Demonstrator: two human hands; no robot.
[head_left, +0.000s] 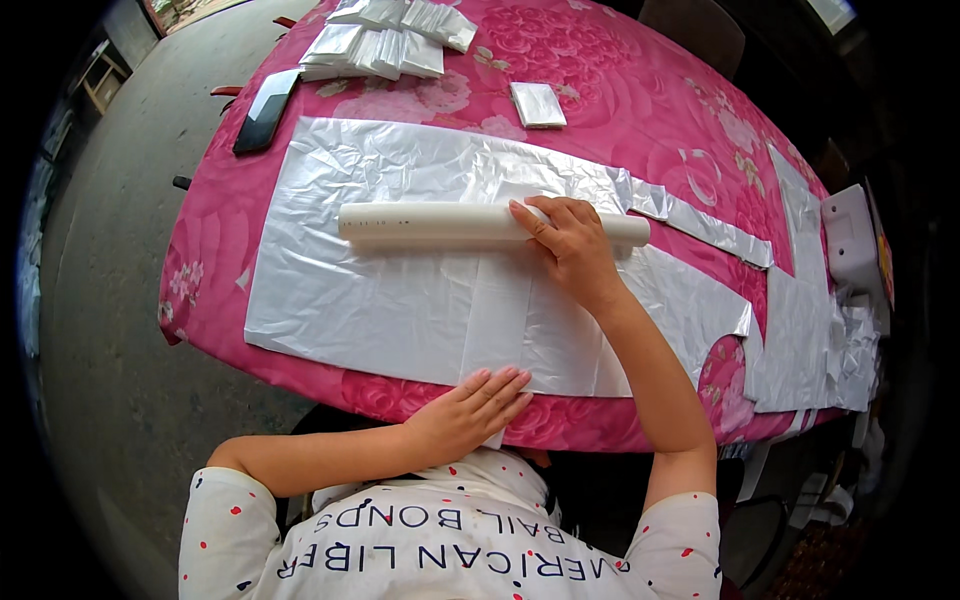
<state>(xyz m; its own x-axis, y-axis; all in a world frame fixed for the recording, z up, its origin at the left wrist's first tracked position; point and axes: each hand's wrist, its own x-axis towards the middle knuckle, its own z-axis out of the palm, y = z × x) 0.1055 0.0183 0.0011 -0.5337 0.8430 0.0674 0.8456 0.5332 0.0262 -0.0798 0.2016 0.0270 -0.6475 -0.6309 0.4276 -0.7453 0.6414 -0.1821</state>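
Note:
A white plastic bag (350, 310) with two handle strips pointing right lies flattened and wrinkled on the pink table. Lengthwise across it rests a white plastic pipe (430, 224). My right hand (575, 250) is closed over the pipe toward its right end, with the thumb on the near side and the fingers over the top. My left hand (470, 413) lies at the bag's near edge, fingers stretched out and close together, and holds nothing. Its fingertips touch the film. Vertical crease lines show in the bag between the pipe and my left hand.
Several folded plastic packets (375, 45) are stacked at the far left, and one folded packet (538, 105) lies apart. A phone (266, 112) sits near the left edge. More flat bags (795, 340) and a white container (848, 235) stand at the right. A floral cloth (640, 60) covers the table.

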